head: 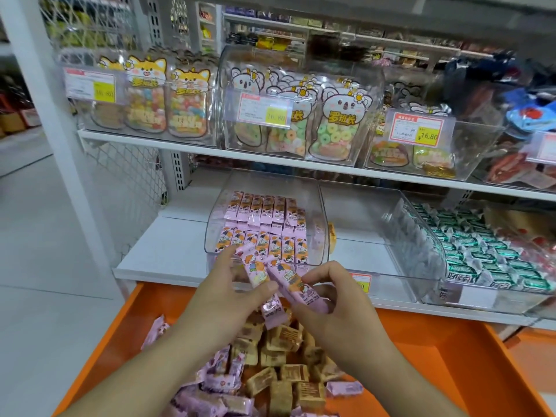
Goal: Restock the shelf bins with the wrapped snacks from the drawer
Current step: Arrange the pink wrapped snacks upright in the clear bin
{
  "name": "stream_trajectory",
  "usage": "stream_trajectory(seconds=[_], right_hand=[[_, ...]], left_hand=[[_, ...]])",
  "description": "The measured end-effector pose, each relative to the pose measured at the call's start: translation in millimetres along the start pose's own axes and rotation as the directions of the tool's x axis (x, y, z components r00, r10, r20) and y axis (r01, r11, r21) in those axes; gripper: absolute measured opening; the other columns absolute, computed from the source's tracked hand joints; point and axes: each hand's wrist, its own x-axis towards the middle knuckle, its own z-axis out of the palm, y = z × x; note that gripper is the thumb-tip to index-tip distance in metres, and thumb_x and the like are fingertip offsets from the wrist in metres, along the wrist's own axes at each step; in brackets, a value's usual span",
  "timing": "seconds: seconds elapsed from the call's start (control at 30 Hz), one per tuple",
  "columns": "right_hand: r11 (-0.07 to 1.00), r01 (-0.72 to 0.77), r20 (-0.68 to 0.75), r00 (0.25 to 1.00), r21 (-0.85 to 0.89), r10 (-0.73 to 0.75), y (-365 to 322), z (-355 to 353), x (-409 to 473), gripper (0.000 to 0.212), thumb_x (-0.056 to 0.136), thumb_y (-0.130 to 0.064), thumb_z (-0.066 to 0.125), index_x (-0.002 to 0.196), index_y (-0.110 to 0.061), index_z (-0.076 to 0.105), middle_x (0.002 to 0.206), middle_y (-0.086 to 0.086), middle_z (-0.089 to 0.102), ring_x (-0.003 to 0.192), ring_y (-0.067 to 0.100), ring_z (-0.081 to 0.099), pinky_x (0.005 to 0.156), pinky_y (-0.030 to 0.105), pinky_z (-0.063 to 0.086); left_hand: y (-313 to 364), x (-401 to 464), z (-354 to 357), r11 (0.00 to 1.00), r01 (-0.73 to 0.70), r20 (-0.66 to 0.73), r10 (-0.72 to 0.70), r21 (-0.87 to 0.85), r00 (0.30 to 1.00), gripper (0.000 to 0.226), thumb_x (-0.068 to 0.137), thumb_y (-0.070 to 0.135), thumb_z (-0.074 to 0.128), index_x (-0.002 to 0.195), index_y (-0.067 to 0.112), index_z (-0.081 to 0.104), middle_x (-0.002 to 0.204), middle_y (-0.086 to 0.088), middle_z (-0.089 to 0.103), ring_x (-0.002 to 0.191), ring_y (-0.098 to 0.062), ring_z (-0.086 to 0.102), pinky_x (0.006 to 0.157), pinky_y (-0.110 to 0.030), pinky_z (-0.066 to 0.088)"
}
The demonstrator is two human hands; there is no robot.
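The scene was brightly and evenly lit from overhead, with only faint shadows. Soft glare streaked the clear curved plastic shelf bins (pixel 301 70). The wide lens bowed the white metal shelf edges (pixel 270 159), and the right edge and far background were blurred.

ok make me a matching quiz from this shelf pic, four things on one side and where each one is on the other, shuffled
Things
1. pink wrapped snack bars in neat rows
2. green and silver wrapped candies
3. brown wrapped square snacks
4. clear pouches with white koala tops

Places
A. loose in the orange drawer
B. clear bin on the upper shelf, middle
C. clear bin on the lower shelf, right
D. clear bin on the lower shelf, just above the hands

Pairs: 1-D, 2-C, 3-A, 4-B
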Motion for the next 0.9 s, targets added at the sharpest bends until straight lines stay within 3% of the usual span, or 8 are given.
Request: stream_trajectory(seconds=[0.07, 0.23, 0.37, 0.47, 0.57, 0.7, 0.8, 0.9], right_hand=[[1.0, 0.005, -0.023, 1.0, 0.026, -0.004, -1.8, -0.1, 1.9, 0.031, 0.088, -0.021, 0.084, 0.1, -0.034, 0.06, 0.098, 0.002, 0.068, 0.055, 0.007, 0.051, 0.049, 0.024, 0.043], [0.999, -0.025, -0.04, 0.999, 0.042, 0.026, 0.0, -2.1, 6.5, 0.029, 0.089, -0.02, 0.083, 0.099, -0.034, 0.06, 0.099, 0.005, 0.067, 0.057, 0.009, 0.055, 0.048, 0.023, 0.044], [0.999, -0.04, -0.062, 0.997, -0.007, 0.04, 4.5, -3.4, 10.4, 0.029, 0.087, -0.026, 0.085, 0.096, -0.034, 0.059, 0.094, -0.001, 0.067, 0.078, 0.013, 0.063, 0.054, 0.021, 0.048], [0.998, -0.055, -0.063, 0.997, -0.031, 0.053, 6.9, -4.6, 13.1, 0.027, 0.087, -0.032, 0.084, 0.097, -0.035, 0.059, 0.095, -0.006, 0.068, 0.085, 0.01, 0.065, 0.057, 0.017, 0.047], [0.997, -0.077, -0.07, 0.995, -0.011, 0.076, 7.7, -8.5, 16.2, 0.026, 0.087, -0.029, 0.082, 0.096, -0.035, 0.059, 0.098, -0.005, 0.071, 0.086, 0.013, 0.067, 0.058, 0.022, 0.049], [0.997, -0.082, -0.094, 0.992, 0.002, 0.082, 10.5, -18.9, 21.0, 0.023, 0.089, -0.023, 0.079, 0.095, -0.033, 0.059, 0.095, 0.001, 0.07, 0.069, 0.013, 0.059, 0.05, 0.023, 0.045], [0.996, -0.093, -0.122, 0.988, -0.006, 0.091, 11.7, -30.3, 26.7, 0.021, 0.089, -0.02, 0.078, 0.095, -0.03, 0.06, 0.094, 0.003, 0.067, 0.06, 0.011, 0.055, 0.05, 0.035, 0.055], [0.997, -0.071, -0.17, 0.983, 0.003, 0.071, 14.4, -44.0, 34.3, 0.022, 0.091, -0.017, 0.076, 0.095, -0.03, 0.059, 0.096, 0.0, 0.067, 0.052, 0.006, 0.054, 0.044, 0.026, 0.046]], left_hand=[[-4.1, 4.3, 2.1, 0.998, -0.041, -0.029, 0.04, -0.051, 0.999, 0.087, 0.082, 0.043, 0.085, 0.145, 0.055, 0.026, 0.121, 0.024, 0.06, 0.114, -0.005, 0.065, 0.107, -0.041, 0.047], [-3.3, 8.2, 5.8, 0.997, -0.077, 0.057, 0.076, 0.02, 0.995, 0.076, 0.075, 0.042, 0.091, 0.136, 0.053, 0.046, 0.114, 0.015, 0.072, 0.088, 0.004, 0.071, 0.088, -0.035, 0.059], [-5.6, 9.2, 10.2, 0.999, 0.038, 0.253, -0.037, 0.0, 0.967, 0.122, 0.049, 0.03, 0.104, 0.151, 0.042, 0.038, 0.106, -0.004, 0.075, 0.08, -0.015, 0.076, 0.08, -0.042, 0.063], [-6.0, 12.7, 18.3, 1.0, 0.025, 0.27, -0.025, 0.002, 0.963, 0.137, 0.046, 0.024, 0.107, 0.156, 0.046, 0.028, 0.113, -0.006, 0.062, 0.07, -0.011, 0.069, 0.066, -0.03, 0.058], [-1.6, 12.2, 25.3, 1.0, -0.015, 0.217, 0.015, -0.002, 0.976, 0.129, 0.056, 0.015, 0.103, 0.158, 0.035, 0.027, 0.107, -0.005, 0.054, 0.072, -0.014, 0.059, 0.065, -0.023, 0.057], [-0.9, 20.3, 23.1, 0.995, -0.085, 0.169, 0.077, 0.043, 0.983, 0.118, 0.064, 0.016, 0.1, 0.153, 0.042, 0.027, 0.102, -0.006, 0.075, 0.087, -0.009, 0.075, 0.079, -0.026, 0.062], [-0.7, 34.4, 23.8, 0.985, -0.134, 0.137, 0.118, 0.112, 0.984, 0.112, 0.064, 0.022, 0.1, 0.147, 0.043, 0.028, 0.1, 0.0, 0.075, 0.088, -0.009, 0.076, 0.083, -0.028, 0.061], [12.8, 57.6, 27.1, 0.952, -0.207, 0.142, 0.178, 0.225, 0.974, 0.101, 0.068, 0.028, 0.098, 0.144, 0.044, 0.033, 0.109, 0.012, 0.064, 0.089, -0.002, 0.072, 0.078, -0.014, 0.055]])
